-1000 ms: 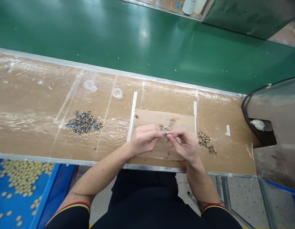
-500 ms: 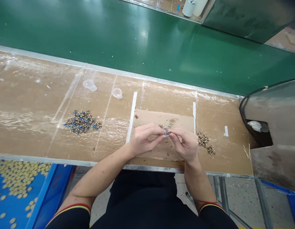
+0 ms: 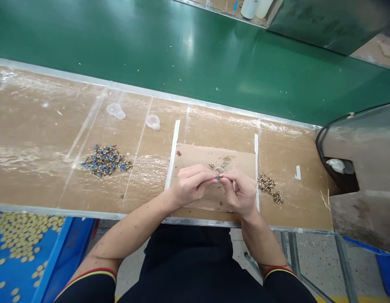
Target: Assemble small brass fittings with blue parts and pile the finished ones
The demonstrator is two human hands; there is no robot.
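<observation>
My left hand (image 3: 193, 183) is closed, thumb and forefinger pinching a small blue-and-brass metal piece (image 3: 218, 177). Against it, fingertip to fingertip, my right hand (image 3: 240, 191) is also closed in a pinch on the same piece. A thin dark line shows by the right fingertips; I cannot tell what it is. Just beyond the fingers sits a small round cup (image 3: 219, 169), partly hidden. Under both hands lies a taped cardboard sheet (image 3: 201, 153). On it are a few brass pieces (image 3: 212, 165), a blue-tipped piece (image 3: 224, 164) and a thin stick (image 3: 236, 164).
To the left lies a pile of blue-and-brass pieces (image 3: 106, 160); to the right, a pile of brass pieces (image 3: 269, 187). Clear plastic cups (image 3: 115, 111) stand farther back. Thin sticks (image 3: 325, 200) lie near a metal housing (image 3: 365, 168). A green belt (image 3: 150, 54) runs behind.
My hands have shifted slightly, and the fingertips have turned the small piece a little. The right hand's fingers are more curled. The whole view has moved slightly.
</observation>
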